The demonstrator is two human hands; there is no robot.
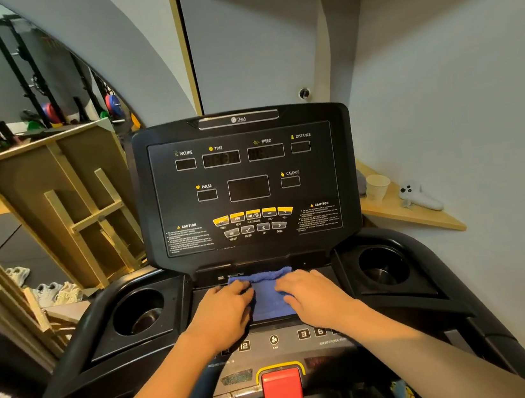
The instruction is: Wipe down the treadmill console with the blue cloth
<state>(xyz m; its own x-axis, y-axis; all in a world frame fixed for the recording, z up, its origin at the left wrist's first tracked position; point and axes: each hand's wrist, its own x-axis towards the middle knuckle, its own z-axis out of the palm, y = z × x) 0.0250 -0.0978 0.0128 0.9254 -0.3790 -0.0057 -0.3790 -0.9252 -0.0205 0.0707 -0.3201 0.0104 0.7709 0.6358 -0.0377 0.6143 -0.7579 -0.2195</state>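
Head view, the only one I have: I see the blue cloth (271, 294) lying on the flat tray of the treadmill console (248, 187), just below the upright display panel, and both hands are on it. The left hand (224, 314) covers the cloth's left edge; its fingers (238, 290) are curled down onto the fabric, and I read that as a grip, though the fingertips are buried in the folds. The right hand (314, 295) covers the right edge with fingers (288, 287) bent the same way, bunching the cloth between the two hands. The cloth's outer edges are hidden under both palms; only the middle strip and the far hem beyond the fingertips show. Nearer me than the fingers, the wrists hide part of the numbered key row; I can read 12, 3 and 6 only. The red stop button (283, 390) sits nearer still. Outboard of each hand lies a cup holder (139, 312), empty as far as I can tell. The display windows are dark, and the caution text is too small to read.
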